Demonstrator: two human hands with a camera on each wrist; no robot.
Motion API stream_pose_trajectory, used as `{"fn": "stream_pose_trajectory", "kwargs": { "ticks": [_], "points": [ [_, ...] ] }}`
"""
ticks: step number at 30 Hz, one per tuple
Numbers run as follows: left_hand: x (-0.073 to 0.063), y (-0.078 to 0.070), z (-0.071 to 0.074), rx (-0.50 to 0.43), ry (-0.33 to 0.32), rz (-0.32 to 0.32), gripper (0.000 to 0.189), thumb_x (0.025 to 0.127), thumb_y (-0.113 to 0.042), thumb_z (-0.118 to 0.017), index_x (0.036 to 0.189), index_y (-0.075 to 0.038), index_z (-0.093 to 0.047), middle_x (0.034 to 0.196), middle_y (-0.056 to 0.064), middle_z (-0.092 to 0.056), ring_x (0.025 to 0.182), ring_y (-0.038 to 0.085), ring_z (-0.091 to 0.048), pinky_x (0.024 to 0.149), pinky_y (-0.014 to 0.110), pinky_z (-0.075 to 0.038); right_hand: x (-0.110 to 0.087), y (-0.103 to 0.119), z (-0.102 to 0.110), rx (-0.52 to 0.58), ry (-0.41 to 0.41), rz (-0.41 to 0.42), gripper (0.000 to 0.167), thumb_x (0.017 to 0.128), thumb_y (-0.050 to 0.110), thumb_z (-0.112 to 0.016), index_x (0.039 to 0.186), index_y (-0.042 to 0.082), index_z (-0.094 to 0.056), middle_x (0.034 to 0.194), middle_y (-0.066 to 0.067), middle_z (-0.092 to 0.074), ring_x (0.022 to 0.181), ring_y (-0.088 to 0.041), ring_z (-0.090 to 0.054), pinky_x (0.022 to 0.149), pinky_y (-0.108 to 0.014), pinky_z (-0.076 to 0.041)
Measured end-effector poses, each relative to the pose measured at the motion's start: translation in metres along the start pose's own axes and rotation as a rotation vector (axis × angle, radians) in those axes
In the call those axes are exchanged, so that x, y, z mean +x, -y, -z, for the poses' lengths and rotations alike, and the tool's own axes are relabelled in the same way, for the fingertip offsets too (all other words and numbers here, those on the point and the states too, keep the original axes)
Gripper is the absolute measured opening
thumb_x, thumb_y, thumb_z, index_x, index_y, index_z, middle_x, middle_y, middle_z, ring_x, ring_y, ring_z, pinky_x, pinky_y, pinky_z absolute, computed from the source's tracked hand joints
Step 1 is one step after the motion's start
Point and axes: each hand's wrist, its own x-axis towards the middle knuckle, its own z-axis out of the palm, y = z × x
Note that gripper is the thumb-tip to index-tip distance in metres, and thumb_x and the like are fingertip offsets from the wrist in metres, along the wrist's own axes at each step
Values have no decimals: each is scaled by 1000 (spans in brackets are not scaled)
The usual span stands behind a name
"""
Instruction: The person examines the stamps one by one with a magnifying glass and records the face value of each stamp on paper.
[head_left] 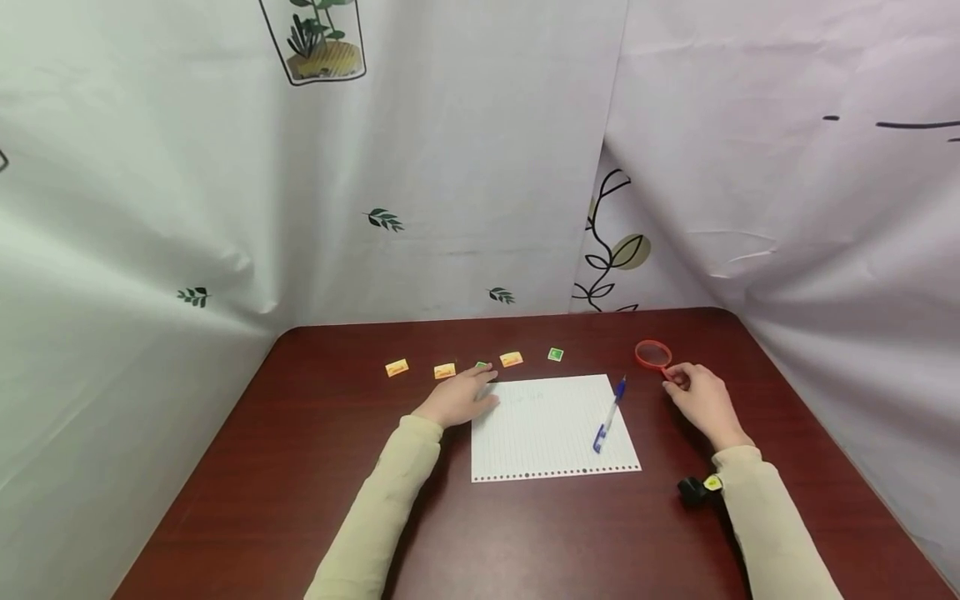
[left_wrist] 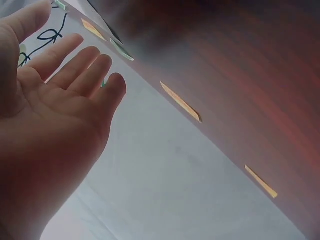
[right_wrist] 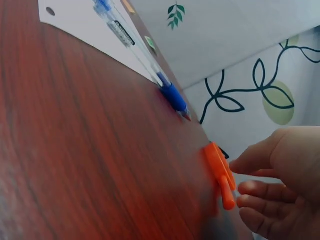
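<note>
My left hand (head_left: pixel 459 398) is over the upper left corner of a lined sheet of paper (head_left: pixel 547 433). Its fingers extend loosely in the left wrist view, holding nothing, and partly cover a small green stamp-like piece (head_left: pixel 482 364). At the right, my right hand (head_left: pixel 703 402) is beside the handle of a red magnifying glass (head_left: pixel 653 354) lying on the table. The right wrist view shows thumb and fingertips close to the orange-red handle (right_wrist: pixel 227 194), bent slightly but not closed around it. A blue-and-clear pen (head_left: pixel 610 415) lies across the paper's right edge.
Orange stamp-like pieces (head_left: pixel 397 367) and another green one (head_left: pixel 555 354) lie in a loose row behind the paper. A black object with a yellow mark (head_left: pixel 696 490) is by the right wrist. White printed cloth (head_left: pixel 465 167) hangs around the dark red table (head_left: pixel 315 467).
</note>
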Motion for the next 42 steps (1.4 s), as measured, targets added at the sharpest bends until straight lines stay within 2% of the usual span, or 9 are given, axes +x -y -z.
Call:
{"fn": "stream_pose_trajectory", "kwargs": {
  "ticks": [7,19,24,32,37,42],
  "points": [
    [10,-1,0,8,21,19,55,102,-34,-60,150,-9,-49,157,9,-42,146,27,-37,113,44,-38,-2,-5,1,-17,53,-51,28,92,9,-69,109,-13,-65,92,-21,-61,80,-30,-57,69,-42,-45],
    [26,0,-4,51,60,11,56,103,-35,-59,150,-8,-48,157,11,-41,146,28,-38,114,45,-37,-2,-9,3,23,77,-107,32,92,13,-69,109,-13,-64,87,-16,-62,73,-24,-56,64,-35,-43],
    [30,1,-1,19,55,33,56,103,-34,-59,151,-7,-48,159,12,-39,147,28,-35,114,45,-37,1,-10,0,30,60,-119,30,92,12,-69,108,-13,-66,85,-16,-65,72,-23,-57,64,-34,-44],
    [39,4,-4,0,83,27,56,105,-34,-55,153,-8,-43,162,8,-33,150,25,-29,117,42,-32,6,-10,-7,27,48,-159,30,91,15,-70,104,-12,-67,78,-13,-63,68,-23,-54,62,-34,-41],
    [43,3,-5,-7,82,41,56,105,-34,-54,153,-8,-43,161,7,-35,150,24,-28,118,41,-31,9,-9,-10,15,37,-187,32,92,19,-71,103,-11,-66,76,-12,-60,65,-24,-52,59,-33,-39],
    [46,1,-3,-2,78,26,53,105,-31,-55,151,-6,-46,159,8,-39,150,24,-30,118,41,-30,10,-7,-11,0,32,-196,33,92,19,-70,103,-11,-66,74,-11,-59,63,-24,-52,58,-33,-39]
  ]
}}
